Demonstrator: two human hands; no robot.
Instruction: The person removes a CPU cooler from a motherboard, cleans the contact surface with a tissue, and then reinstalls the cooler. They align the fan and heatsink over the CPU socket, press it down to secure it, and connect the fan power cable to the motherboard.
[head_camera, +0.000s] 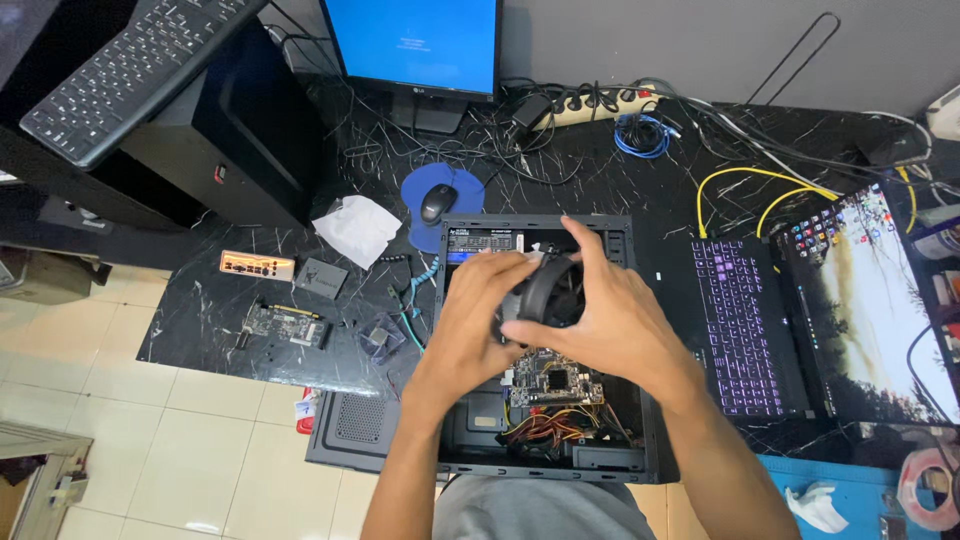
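Both my hands hold a round black cooler fan (549, 291) above an open black computer case (632, 246) lying on its side on the dark marble desk. My left hand (472, 318) wraps the fan's left side. From the right, my right hand (612, 322) grips it with fingers over the top. Below the fan, inside the case, a small motherboard (549, 379) shows, with a bundle of red, yellow and black wires (545, 425) near the case's front edge.
Left of the case lie an expansion card (283, 324), a grey drive (320, 277), a metal plate (257, 265) and crumpled white paper (357, 228). A mouse (437, 202) on a blue pad and a monitor (413, 45) stand behind. An open laptop (810, 320) sits right. The case's side panel (357, 431) lies below left.
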